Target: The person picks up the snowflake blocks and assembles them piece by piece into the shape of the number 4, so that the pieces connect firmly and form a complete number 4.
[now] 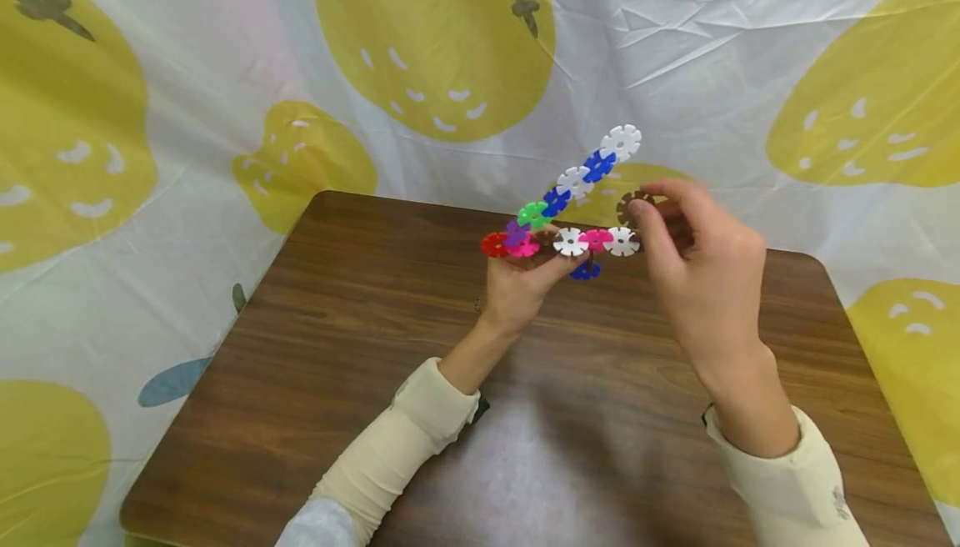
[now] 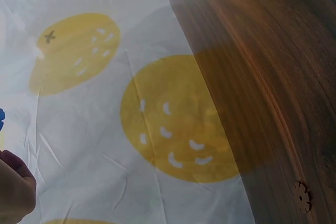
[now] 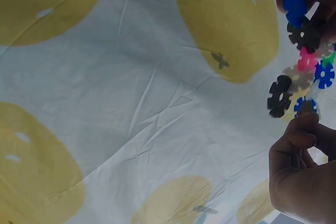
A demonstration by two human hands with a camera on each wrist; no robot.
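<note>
Above the table, my left hand (image 1: 517,288) holds a chain of interlocking notched plastic discs (image 1: 573,183) near its joined red, pink and purple pieces. One branch of white, blue and green discs slants up to the right. Another row of white, pink and brown discs runs level, with a blue disc (image 1: 586,270) hanging below it. Between thumb and fingers my right hand (image 1: 708,263) pinches a loose-looking brown disc (image 1: 636,208), just above the level row's right end; whether they touch I cannot tell. In the right wrist view the chain's dark end disc (image 3: 279,96) shows beside the right hand.
A dark wood-grain table (image 1: 360,305) lies under both hands. One brown disc (image 2: 302,198) lies on it, seen in the left wrist view. A white cloth with yellow fruit prints (image 1: 450,38) hangs behind and around the table.
</note>
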